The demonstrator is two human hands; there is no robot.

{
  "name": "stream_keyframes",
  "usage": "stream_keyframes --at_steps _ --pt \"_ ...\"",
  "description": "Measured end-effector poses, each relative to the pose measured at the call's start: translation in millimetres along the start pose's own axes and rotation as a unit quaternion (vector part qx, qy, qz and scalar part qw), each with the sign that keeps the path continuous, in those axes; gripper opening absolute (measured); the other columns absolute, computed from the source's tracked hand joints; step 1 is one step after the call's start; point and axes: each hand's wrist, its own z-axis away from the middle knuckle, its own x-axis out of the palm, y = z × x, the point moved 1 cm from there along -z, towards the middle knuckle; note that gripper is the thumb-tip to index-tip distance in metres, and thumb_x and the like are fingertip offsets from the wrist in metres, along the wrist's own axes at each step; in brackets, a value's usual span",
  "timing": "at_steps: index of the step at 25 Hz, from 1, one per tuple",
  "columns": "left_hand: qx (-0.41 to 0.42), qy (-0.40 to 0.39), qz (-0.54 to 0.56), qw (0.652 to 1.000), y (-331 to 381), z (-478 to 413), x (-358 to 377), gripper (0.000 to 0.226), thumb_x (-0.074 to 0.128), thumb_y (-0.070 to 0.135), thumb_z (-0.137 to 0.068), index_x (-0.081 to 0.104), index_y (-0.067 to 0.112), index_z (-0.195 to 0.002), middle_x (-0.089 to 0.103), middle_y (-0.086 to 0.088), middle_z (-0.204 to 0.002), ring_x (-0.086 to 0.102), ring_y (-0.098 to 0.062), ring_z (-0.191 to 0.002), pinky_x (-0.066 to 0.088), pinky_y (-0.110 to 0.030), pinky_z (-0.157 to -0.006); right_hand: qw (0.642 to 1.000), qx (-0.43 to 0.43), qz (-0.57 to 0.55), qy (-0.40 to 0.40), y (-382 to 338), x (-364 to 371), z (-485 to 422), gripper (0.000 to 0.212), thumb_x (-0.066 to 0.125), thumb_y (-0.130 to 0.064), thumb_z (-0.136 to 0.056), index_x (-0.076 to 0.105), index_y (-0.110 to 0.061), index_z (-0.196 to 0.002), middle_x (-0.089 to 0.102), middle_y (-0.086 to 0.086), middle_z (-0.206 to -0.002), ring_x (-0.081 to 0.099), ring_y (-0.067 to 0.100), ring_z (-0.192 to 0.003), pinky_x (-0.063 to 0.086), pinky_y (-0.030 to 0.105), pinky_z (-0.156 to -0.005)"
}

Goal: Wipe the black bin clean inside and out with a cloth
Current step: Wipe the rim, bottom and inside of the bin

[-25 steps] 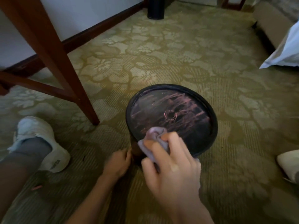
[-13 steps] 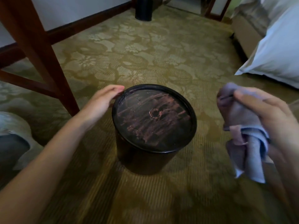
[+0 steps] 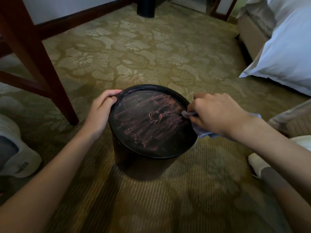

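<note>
A round black plastic bin is stood upside down on the olive-green patterned carpet, in the centre of the view, between the person's two forearms. Its flat circular base is turned upward and is seen to be streaked with reddish-brown smears around a small embossed ring at the middle. The dark side wall is visible below the rim on the near side.

The left hand is placed on the far-left edge of the upturned base. Its fingers are curled over the rim and are closed on the bin, so that the bin is gripped at that side.

The right hand is held at the right edge of the base. A crumpled pale lilac-blue cloth is clenched in it; a corner of the cloth is pressed against the base just inside the rim, and the rest is seen hanging below the palm beside the bin wall.

A dark red-brown wooden furniture leg is seen left of the bin, apart from it. A white bed sheet is draped at the upper right. A second black cylindrical object is stood by the wall at the far end of the carpet. White shoes are visible at both lower edges.
</note>
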Motion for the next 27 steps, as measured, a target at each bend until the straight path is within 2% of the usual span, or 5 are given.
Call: stream_keyframes --at_steps 5,11,14,20,27 --pt "-0.018 0.003 0.025 1.000 -2.0 -0.4 2.0 0.032 0.034 0.009 -0.102 0.058 0.009 -0.123 0.060 -0.006 -0.116 0.057 -0.020 -0.108 0.046 -0.033 -0.086 0.985 0.036 -0.146 -0.079 -10.8 -9.8 19.3 0.021 0.059 -0.047 -0.084 0.062 -0.029 -0.075 0.062 -0.004 -0.087 0.063 0.026 -0.088 0.036 0.030 -0.063" --pt "-0.036 -0.001 0.053 0.998 -4.8 0.1 3.6 0.030 0.034 0.011 -0.102 0.059 0.016 -0.118 0.062 0.002 -0.106 0.059 -0.015 -0.102 0.047 -0.032 -0.084 0.968 0.004 -0.248 -0.043 -54.0 -16.4 50.6 0.030 0.057 -0.059 -0.084 0.058 -0.034 -0.068 0.053 -0.012 -0.085 0.059 0.018 -0.085 0.042 0.031 -0.066" --pt "-0.036 0.004 0.060 0.998 -7.6 -1.3 3.7 0.029 0.034 0.012 -0.101 0.060 0.019 -0.114 0.063 0.006 -0.104 0.060 -0.009 -0.096 0.047 -0.028 -0.081 0.957 -0.026 -0.289 -0.024 -79.6 -22.3 46.1 0.042 0.059 -0.052 -0.087 0.041 -0.032 -0.054 0.050 -0.011 -0.079 0.061 0.020 -0.081 0.046 0.032 -0.066" --pt "-0.024 0.016 0.063 0.998 -13.3 -5.6 3.3 0.030 0.035 0.008 -0.099 0.060 0.016 -0.114 0.064 0.009 -0.103 0.060 -0.001 -0.092 0.048 -0.014 -0.073 0.943 -0.033 -0.330 0.029 -109.8 -23.7 29.7 0.026 0.065 -0.039 -0.087 0.052 -0.031 -0.066 0.051 -0.010 -0.085 0.057 0.017 -0.081 0.036 0.028 -0.065" --pt "-0.033 -0.013 0.043 0.998 -10.8 -6.8 1.5 0.030 0.034 0.010 -0.101 0.058 0.016 -0.118 0.062 0.000 -0.108 0.058 -0.018 -0.103 0.045 -0.034 -0.084 0.968 0.028 -0.251 -0.005 -41.4 0.7 47.8 0.027 0.054 -0.056 -0.085 0.066 -0.031 -0.084 0.056 -0.009 -0.095 0.063 0.023 -0.089 0.048 0.035 -0.068"
